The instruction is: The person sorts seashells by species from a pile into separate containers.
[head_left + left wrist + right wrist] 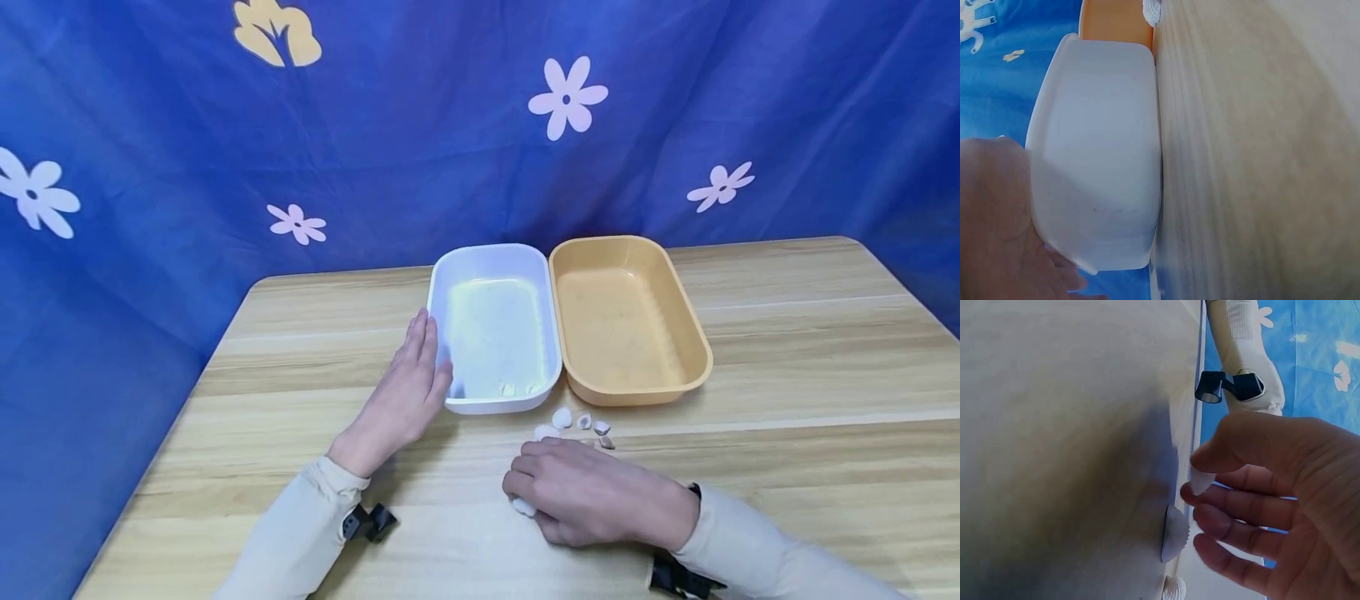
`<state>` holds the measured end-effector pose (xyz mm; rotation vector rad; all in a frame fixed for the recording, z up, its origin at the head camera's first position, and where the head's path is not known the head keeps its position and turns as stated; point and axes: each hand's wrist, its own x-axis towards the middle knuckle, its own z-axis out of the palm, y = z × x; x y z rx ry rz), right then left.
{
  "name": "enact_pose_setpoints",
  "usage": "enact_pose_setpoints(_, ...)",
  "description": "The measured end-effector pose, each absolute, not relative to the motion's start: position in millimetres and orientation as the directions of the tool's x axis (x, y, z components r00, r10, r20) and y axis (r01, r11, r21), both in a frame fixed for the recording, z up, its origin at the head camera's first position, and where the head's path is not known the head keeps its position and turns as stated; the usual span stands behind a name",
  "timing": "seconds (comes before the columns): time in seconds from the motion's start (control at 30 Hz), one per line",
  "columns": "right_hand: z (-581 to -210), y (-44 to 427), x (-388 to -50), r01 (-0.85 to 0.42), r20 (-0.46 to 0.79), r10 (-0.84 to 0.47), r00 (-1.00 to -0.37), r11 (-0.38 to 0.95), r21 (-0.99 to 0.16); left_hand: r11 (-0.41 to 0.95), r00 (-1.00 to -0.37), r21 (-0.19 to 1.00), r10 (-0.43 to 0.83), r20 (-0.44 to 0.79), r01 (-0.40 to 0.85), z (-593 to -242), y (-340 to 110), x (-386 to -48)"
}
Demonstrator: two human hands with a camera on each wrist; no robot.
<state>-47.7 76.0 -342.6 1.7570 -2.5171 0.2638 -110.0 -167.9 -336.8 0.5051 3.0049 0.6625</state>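
My right hand [588,492] pinches a small white seashell [1202,481] between thumb and index finger, low over the table. The other fingers are loosely bent. Past its fingertips lie several more seashells [562,417] on the wood, some white and ribbed, some darker; the hand partly covers this group. My left hand [397,392] rests against the left side of a white plastic basin [498,406], its fingers straight along the rim. Two small pale shells [507,389] are visible inside that basin, at its near end.
An orange plastic basin [637,397] stands directly right of the white one, their sides touching. Both sit on a wood-grain table [300,358] near its far edge. Behind the table hangs a blue cloth [420,125] with flower shapes.
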Motion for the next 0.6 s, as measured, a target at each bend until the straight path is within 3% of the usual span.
enact_pose_setpoints(0.2,-342,77,-53,-0.953,0.248,-0.921,-0.299,0.278,-0.118,0.855,-0.945,0.413,0.323,0.055,0.316,-338,-167,-111)
enact_pose_setpoints(0.33,-331,78,-62,-0.952,0.284,-0.909,-0.304,0.277,-0.133,0.856,-0.946,0.415,0.322,0.043,0.310,-337,-166,-112)
enact_pose_setpoints(0.47,-312,78,-79,-0.922,0.326,-0.865,-0.381,0.330,-0.201,0.861,-0.948,0.408,0.317,0.037,0.304,-336,-166,-113)
enact_pose_setpoints(0.6,-297,73,-99,-0.847,0.327,-0.783,-0.530,0.465,-0.258,0.863,-0.947,0.402,0.318,0.040,0.307,-336,-168,-112)
